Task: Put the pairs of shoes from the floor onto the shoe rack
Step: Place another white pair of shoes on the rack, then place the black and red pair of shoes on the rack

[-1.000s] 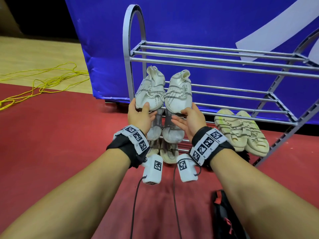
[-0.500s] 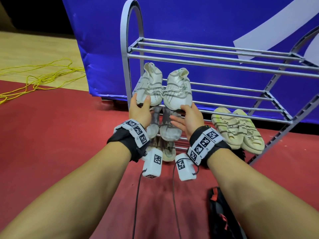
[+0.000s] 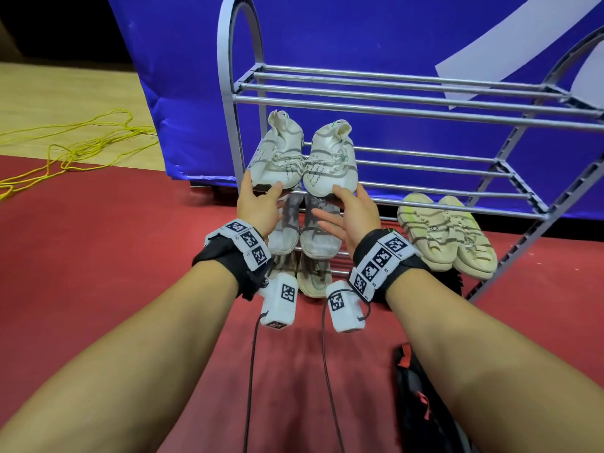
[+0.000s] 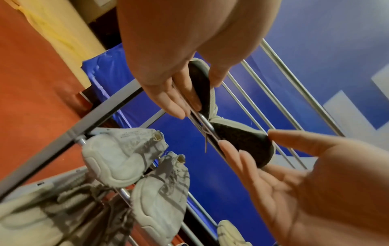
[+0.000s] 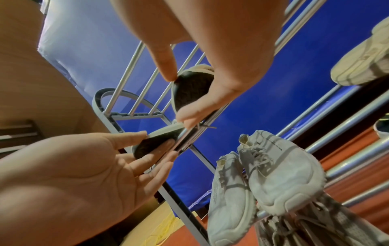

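Observation:
A pair of white knit sneakers lies on the middle shelf of the grey metal shoe rack (image 3: 425,106), toes toward me. My left hand (image 3: 261,194) touches the toe of the left sneaker (image 3: 277,155), thumb on top and straight fingers under the dark sole (image 4: 200,78). My right hand (image 3: 346,197) rests the same way at the toe of the right sneaker (image 3: 330,161), with straight fingers under its sole (image 5: 189,86). Neither hand is closed round a shoe.
A grey-white pair (image 3: 304,230) sits one shelf lower, with another pair (image 3: 310,276) beneath it. A beige pair (image 3: 444,237) lies lower right on the rack. A black bag with red straps (image 3: 421,400) is on the red floor; yellow cord (image 3: 81,148) lies far left. A blue padded wall (image 3: 359,34) stands behind the rack.
The white sneakers have settled a little deeper on the shelf. Both hands stay at the toes, their fingers now straighter and looser.

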Action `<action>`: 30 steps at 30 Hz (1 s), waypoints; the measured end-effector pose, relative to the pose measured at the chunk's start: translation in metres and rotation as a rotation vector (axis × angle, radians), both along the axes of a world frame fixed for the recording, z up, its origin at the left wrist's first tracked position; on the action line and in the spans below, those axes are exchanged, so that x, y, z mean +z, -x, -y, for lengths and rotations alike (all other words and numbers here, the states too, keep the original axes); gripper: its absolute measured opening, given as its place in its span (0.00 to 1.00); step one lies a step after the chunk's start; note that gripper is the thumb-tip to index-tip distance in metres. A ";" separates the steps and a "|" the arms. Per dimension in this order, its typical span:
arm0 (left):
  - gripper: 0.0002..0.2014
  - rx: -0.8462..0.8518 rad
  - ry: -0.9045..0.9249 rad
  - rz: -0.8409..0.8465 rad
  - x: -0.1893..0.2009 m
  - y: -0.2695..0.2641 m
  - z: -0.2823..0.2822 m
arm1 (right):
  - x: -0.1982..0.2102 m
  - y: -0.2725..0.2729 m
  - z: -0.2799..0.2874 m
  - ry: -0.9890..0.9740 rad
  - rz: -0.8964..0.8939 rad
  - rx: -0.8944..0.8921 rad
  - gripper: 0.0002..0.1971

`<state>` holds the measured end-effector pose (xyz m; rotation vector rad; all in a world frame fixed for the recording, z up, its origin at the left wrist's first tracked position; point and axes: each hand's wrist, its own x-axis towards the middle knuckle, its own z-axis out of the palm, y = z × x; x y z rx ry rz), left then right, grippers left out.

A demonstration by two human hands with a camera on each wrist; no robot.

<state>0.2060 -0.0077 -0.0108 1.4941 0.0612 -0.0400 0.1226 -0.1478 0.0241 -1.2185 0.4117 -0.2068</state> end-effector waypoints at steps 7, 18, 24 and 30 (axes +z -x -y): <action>0.25 0.012 0.055 -0.021 0.006 0.010 0.002 | 0.001 0.005 -0.002 0.052 -0.034 0.008 0.22; 0.38 0.072 -0.039 -0.102 0.004 0.026 0.006 | 0.004 0.032 0.003 0.092 -0.078 -0.003 0.34; 0.12 0.079 0.000 -0.262 0.034 0.079 0.025 | -0.003 0.056 0.023 0.130 -0.190 -0.021 0.33; 0.15 -0.338 -0.243 -0.361 0.003 0.128 0.067 | -0.037 0.090 0.058 0.316 -0.407 0.072 0.26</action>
